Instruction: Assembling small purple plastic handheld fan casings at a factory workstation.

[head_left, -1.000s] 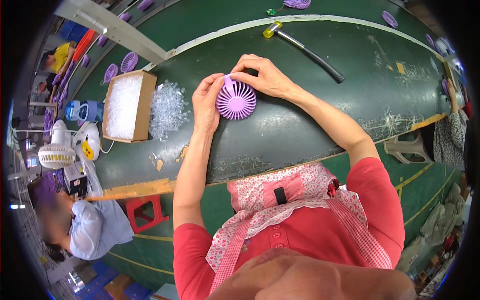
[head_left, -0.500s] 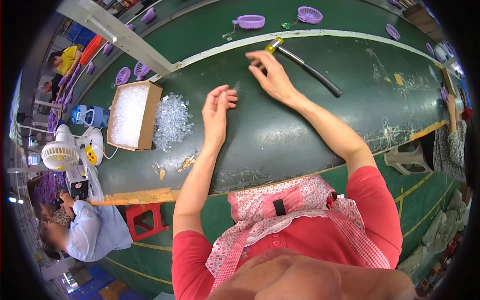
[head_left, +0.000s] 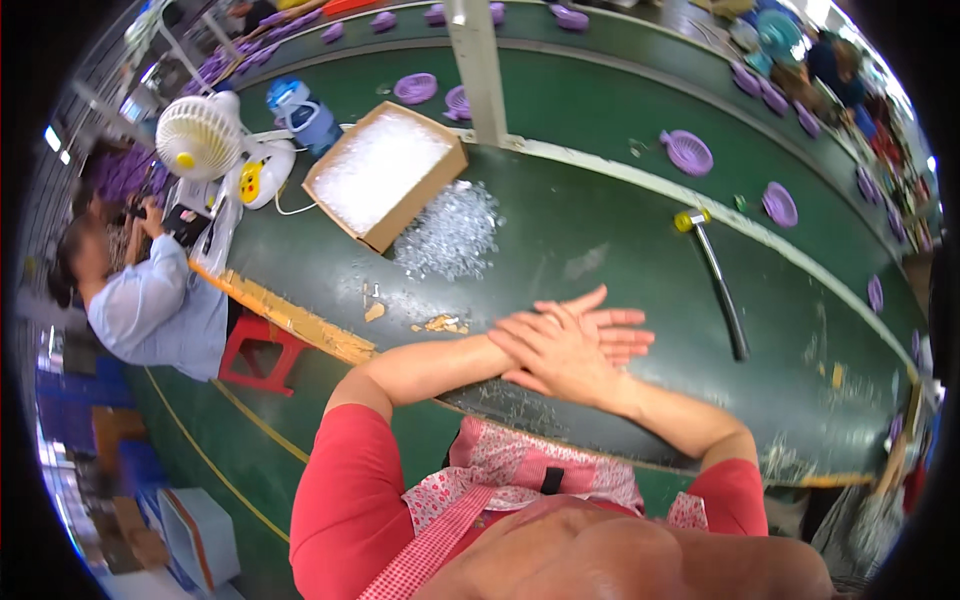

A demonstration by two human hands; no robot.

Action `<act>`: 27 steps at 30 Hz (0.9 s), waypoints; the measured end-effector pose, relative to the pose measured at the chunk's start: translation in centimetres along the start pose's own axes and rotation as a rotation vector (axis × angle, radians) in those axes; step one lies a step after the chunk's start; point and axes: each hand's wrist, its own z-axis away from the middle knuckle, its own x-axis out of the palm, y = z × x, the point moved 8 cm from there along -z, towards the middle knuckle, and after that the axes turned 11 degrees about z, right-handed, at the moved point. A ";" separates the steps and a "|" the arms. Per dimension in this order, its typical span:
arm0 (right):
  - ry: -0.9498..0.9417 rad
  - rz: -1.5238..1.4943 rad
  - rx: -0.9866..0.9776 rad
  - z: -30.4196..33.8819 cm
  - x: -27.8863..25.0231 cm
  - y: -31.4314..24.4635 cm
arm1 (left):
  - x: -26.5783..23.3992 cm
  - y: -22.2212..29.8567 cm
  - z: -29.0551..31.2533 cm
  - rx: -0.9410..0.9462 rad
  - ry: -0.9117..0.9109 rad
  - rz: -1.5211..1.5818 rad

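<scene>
My two hands are crossed over the near part of the dark green tabletop (head_left: 560, 270). My right hand (head_left: 562, 352) lies across the back and wrist of my left hand (head_left: 625, 335), its fingers flat and pointing left. From beneath it, my left hand's fingers stretch out to the right, apart, with nothing visible in them. A hammer (head_left: 718, 280) with a yellow-faced head and black handle lies to the right, away from both hands. Left of the hands is a loose heap of small clear plastic pieces (head_left: 455, 232), beside a cardboard box (head_left: 425, 195) filled with similar pieces.
Beyond the white rail (head_left: 600, 158), purple round grilles (head_left: 688, 152) lie on a green belt. A metal post (head_left: 478, 75) rises behind the box. A blue bottle (head_left: 308, 122) and white fan (head_left: 200, 138) stand at left, near a seated person (head_left: 165, 300) and red stool (head_left: 262, 352).
My hands were apart above the table; now they have come together near the front edge, right over left. The view has turned left, shifting the box and hammer rightward in the picture.
</scene>
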 end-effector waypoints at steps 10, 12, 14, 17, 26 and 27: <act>-0.045 -0.115 -0.083 0.9 -0.1 0.3 | -4.4 -2.2 -1.0 -0.082 -0.043 0.146; -0.049 -0.111 -0.076 0.9 -0.6 0.4 | -4.9 -2.5 -1.4 -0.108 -0.016 0.154; -0.032 -0.149 -0.073 1.1 -0.3 0.9 | -5.2 -2.2 -1.3 -0.111 0.002 0.145; -0.036 -0.166 -0.086 1.0 -0.1 1.1 | -4.7 -2.0 -1.1 -0.102 0.009 0.158; -0.034 -0.145 -0.079 0.9 -0.7 1.5 | -3.9 -1.1 -2.6 -0.103 -0.141 0.282; -0.035 -0.145 -0.082 0.8 -0.7 1.4 | -2.7 -0.6 -2.5 -0.122 -0.333 0.376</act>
